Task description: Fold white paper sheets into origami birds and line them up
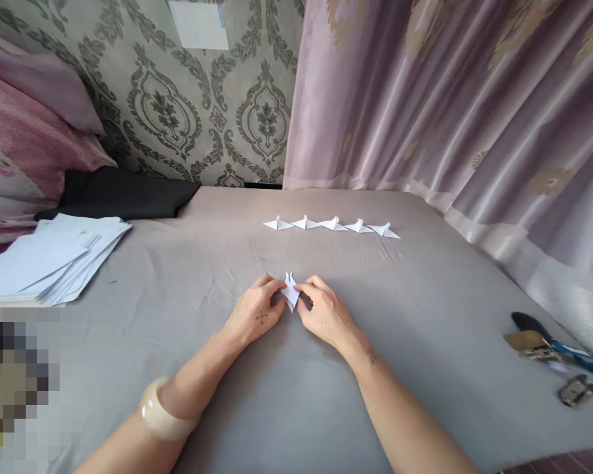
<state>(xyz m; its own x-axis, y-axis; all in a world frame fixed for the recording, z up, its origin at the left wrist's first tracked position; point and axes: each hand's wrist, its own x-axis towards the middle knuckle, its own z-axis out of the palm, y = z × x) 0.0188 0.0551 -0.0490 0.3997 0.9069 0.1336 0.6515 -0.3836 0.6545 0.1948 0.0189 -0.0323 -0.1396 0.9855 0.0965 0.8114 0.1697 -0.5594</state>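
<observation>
Between my two hands is a small folded white paper crane (291, 293), its two narrow points turned away from me. My left hand (259, 309) pinches its left edge between thumb and fingers. On the opposite edge, my right hand (325, 312) grips it in the same way. Both hands are low over the grey sheet, close to its surface. Farther back, several finished-looking paper cranes (333, 224) stand in a row with their wings spread and nearly touching.
A stack of white paper (54, 257) lies at the left, in front of a folded black cloth (128, 192). Keys (538, 345) with a blue strap and a small metallic object (578, 391) lie at the right. A pink curtain (425, 99) borders the grey sheet (178, 250).
</observation>
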